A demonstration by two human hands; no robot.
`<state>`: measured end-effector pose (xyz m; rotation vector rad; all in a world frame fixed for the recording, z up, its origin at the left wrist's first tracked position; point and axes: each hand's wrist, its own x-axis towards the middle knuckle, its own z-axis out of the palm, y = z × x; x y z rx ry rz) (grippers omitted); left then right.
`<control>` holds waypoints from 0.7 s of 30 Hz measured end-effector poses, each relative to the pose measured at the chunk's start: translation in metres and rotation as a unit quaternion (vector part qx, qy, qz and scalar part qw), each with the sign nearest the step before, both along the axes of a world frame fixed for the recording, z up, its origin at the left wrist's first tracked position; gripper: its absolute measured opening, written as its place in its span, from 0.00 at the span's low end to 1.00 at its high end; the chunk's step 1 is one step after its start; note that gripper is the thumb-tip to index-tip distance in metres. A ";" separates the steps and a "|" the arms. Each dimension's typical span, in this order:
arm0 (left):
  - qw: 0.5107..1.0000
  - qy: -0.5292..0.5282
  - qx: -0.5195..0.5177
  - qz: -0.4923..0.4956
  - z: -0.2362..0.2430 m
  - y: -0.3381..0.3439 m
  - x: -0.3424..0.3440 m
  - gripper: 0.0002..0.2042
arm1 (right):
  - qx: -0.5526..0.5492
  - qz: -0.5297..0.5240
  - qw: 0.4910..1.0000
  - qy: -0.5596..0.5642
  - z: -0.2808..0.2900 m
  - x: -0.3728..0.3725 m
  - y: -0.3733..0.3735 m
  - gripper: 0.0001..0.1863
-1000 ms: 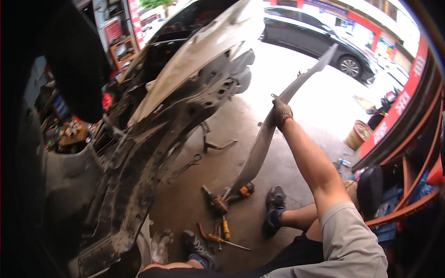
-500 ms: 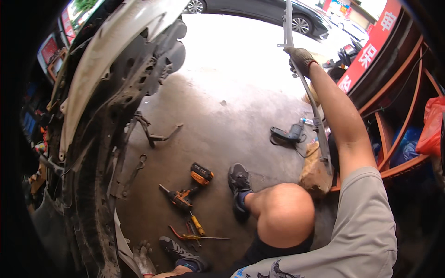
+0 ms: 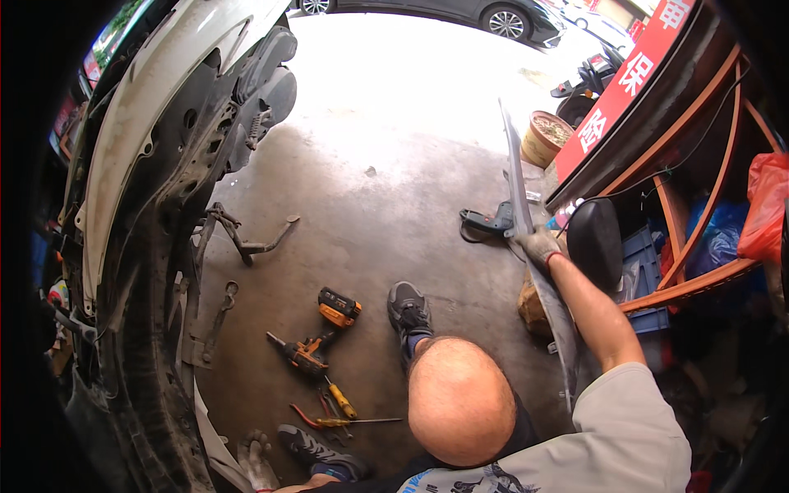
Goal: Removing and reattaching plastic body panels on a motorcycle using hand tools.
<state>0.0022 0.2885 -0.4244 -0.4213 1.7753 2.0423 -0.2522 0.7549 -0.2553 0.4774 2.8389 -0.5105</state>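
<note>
My right hand (image 3: 540,246), in a grey work glove, is closed around a long, thin, curved grey trim strip (image 3: 516,177) with small tabs along its edge. The strip stands out above the floor, running from beyond the hand back toward my right side. Low on the left, my gloved left hand (image 3: 258,462) rests beside a white panel edge (image 3: 215,448); its fingers are stretched out, and nothing shows in them. Beyond it rises a vehicle body (image 3: 156,238) with a dirty white panel and dark, exposed metal.
On the floor lie a cordless power tool (image 3: 302,355), its orange-black battery (image 3: 339,308), a yellow-handled screwdriver (image 3: 342,401), red-handled pliers (image 3: 305,417) and a corded drill (image 3: 489,220). An orange metal rack (image 3: 686,296) and a planter (image 3: 538,148) stand right. A dark car (image 3: 444,8) is outside.
My right hand has drawn the strip back toward me and lower, past the drill. My left hand stays in nearly the same place. The view has shifted slightly.
</note>
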 end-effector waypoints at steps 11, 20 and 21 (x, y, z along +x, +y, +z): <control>0.999 0.015 -0.018 -0.034 0.012 0.007 -0.038 0.13 | 0.085 -0.023 0.994 -0.058 -0.047 -0.024 0.046 0.35; 0.950 -0.033 -0.136 0.280 0.082 -0.137 0.164 0.13 | -0.323 -0.037 0.939 0.110 -0.102 -0.048 0.087 0.35; 0.935 -0.039 -0.151 0.319 0.094 -0.144 0.195 0.13 | -0.397 0.004 0.897 0.194 -0.118 -0.052 0.084 0.31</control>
